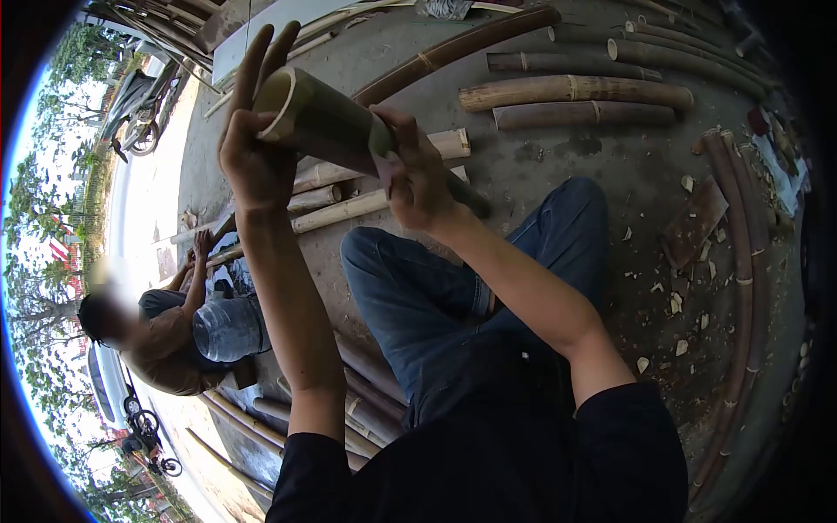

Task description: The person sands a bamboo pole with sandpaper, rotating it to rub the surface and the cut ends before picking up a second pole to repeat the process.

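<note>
A short green bamboo tube (336, 122) is raised in front of me, its cut open end tipped up toward the left. My left hand (255, 161) supports that end, thumb against the rim and two fingers stretched out past it. Around the lower part of the tube curl the fingers of my right hand (420, 179). Between them and the bamboo shows a thin greyish-pink sheet (384, 166), pressed to the surface; its material I cannot tell. Both hands are above my crossed legs (410, 279).
Several cut bamboo poles (575, 91) lie on the concrete floor ahead. Long brown poles (741, 288) curve along the right, beside scattered wood chips (676, 302) and a flat rusty plate (695, 222). At left sits another person (170, 349) near a clear plastic water jug (228, 329).
</note>
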Demonstrator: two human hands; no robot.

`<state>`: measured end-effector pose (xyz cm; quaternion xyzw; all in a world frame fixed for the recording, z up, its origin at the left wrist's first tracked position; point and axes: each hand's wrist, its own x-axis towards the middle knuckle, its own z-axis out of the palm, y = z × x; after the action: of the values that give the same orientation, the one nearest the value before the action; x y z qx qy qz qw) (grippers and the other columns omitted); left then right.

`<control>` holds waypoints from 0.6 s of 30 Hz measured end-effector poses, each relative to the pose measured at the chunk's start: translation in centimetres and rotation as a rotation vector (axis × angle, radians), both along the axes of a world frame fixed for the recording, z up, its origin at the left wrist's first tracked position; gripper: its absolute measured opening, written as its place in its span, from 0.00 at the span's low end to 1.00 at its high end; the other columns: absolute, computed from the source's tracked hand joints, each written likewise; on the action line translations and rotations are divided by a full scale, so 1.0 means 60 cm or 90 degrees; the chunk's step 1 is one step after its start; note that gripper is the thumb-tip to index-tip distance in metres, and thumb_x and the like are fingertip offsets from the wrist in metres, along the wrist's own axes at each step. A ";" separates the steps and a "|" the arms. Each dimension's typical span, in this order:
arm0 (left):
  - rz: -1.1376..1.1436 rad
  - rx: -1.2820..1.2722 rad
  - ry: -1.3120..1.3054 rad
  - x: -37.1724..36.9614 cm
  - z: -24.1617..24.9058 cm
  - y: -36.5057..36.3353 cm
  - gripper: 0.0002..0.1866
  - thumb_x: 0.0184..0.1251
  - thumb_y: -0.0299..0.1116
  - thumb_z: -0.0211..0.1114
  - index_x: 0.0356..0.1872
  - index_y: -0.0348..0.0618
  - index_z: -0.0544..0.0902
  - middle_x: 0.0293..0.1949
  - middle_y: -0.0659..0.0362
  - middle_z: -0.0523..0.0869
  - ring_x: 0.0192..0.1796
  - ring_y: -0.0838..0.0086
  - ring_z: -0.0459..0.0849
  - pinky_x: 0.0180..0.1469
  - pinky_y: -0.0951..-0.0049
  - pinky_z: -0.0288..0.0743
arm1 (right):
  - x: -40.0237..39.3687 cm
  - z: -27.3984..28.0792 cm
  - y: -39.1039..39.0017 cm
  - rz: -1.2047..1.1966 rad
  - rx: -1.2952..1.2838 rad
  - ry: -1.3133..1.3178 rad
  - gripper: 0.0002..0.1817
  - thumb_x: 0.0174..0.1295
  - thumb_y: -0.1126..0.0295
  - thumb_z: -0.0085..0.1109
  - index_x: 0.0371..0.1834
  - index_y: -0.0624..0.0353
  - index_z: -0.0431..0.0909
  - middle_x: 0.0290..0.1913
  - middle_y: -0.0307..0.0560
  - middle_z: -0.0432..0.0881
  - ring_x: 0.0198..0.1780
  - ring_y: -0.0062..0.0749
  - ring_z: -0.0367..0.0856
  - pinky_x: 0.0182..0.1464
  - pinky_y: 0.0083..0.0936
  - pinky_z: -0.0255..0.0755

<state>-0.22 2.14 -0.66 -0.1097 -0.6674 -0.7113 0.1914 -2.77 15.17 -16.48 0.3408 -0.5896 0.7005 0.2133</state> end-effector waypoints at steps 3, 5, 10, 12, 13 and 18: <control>-0.005 -0.091 -0.056 0.008 0.007 -0.036 0.48 0.55 0.41 0.50 0.82 0.33 0.59 0.79 0.40 0.66 0.70 0.61 0.79 0.71 0.69 0.72 | -0.019 -0.057 0.012 0.107 0.016 -0.067 0.34 0.81 0.42 0.35 0.69 0.64 0.66 0.53 0.64 0.83 0.54 0.55 0.86 0.58 0.40 0.77; -0.017 -0.155 -0.042 -0.001 0.008 -0.042 0.49 0.53 0.41 0.50 0.82 0.34 0.58 0.79 0.39 0.66 0.73 0.59 0.76 0.74 0.66 0.69 | -0.004 0.034 0.006 0.235 -0.056 -0.145 0.28 0.78 0.46 0.42 0.60 0.62 0.71 0.39 0.62 0.86 0.44 0.63 0.88 0.49 0.51 0.78; 0.116 -0.329 0.061 -0.031 0.000 -0.050 0.42 0.75 0.57 0.54 0.76 0.30 0.66 0.74 0.40 0.71 0.73 0.51 0.75 0.75 0.57 0.69 | -0.030 0.223 -0.024 0.119 0.061 -0.112 0.32 0.72 0.36 0.56 0.48 0.61 0.78 0.36 0.60 0.87 0.38 0.58 0.90 0.44 0.49 0.82; 0.238 -0.390 0.132 -0.032 -0.009 -0.064 0.39 0.75 0.54 0.52 0.74 0.27 0.68 0.71 0.38 0.75 0.73 0.51 0.75 0.75 0.57 0.70 | -0.042 0.202 -0.038 0.026 0.063 0.026 0.33 0.71 0.37 0.60 0.50 0.63 0.79 0.33 0.58 0.86 0.36 0.52 0.91 0.39 0.43 0.84; 0.297 -0.401 0.181 -0.026 -0.011 -0.068 0.39 0.74 0.53 0.51 0.72 0.25 0.69 0.69 0.38 0.77 0.73 0.51 0.76 0.74 0.57 0.70 | -0.041 0.202 -0.039 0.028 0.062 0.032 0.33 0.71 0.37 0.60 0.50 0.63 0.79 0.33 0.58 0.86 0.36 0.52 0.91 0.39 0.43 0.84; 0.083 -0.028 -0.174 0.025 0.064 -0.006 0.36 0.80 0.55 0.46 0.72 0.32 0.75 0.69 0.38 0.78 0.72 0.57 0.77 0.74 0.59 0.69 | -0.013 0.188 -0.044 -0.024 0.003 0.082 0.30 0.70 0.45 0.66 0.56 0.63 0.76 0.40 0.59 0.86 0.41 0.55 0.90 0.43 0.44 0.83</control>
<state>1.25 1.76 3.17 0.0274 -0.7084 -0.6908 0.1424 -3.58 12.55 -5.22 0.3745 -0.5825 0.6718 0.2631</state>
